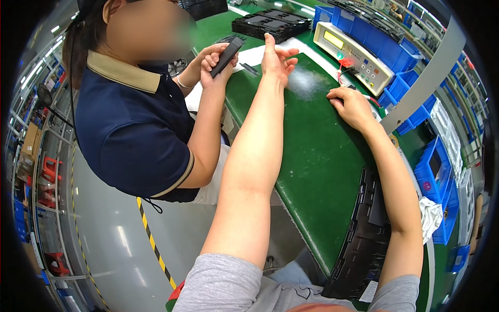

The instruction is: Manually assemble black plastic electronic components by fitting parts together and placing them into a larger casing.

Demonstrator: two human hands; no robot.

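The beige box-shaped bench meter with a lit yellow screen [353, 57] anchors this spot, and the red cable [372, 99] lies just in front of it, beside the right hand [355, 108]. That hand's fingers are curled low over the bench, thumb near forefinger; whether they pinch anything, I cannot tell. The left hand [276, 63], left of the meter, is spread and empty, thumb up. The cable could snag on the right hand or be tugged at the bright red plug [345, 63] on the meter's near side, if that wrist swings away carelessly. The left hand could bump the slim black block [227, 55] a co-worker grips farther left of the meter, since little space separates them. Stacked black plastic trays [271, 25] sit beyond the meter to its left, and blue plastic bins [381, 36] behind it. A flat grey metal post [434, 65] rises to its right, hindering reach that way. Well nearer the wearer than the meter, a long black moulded tray [361, 239] lies by the right forearm, crowding the elbow.
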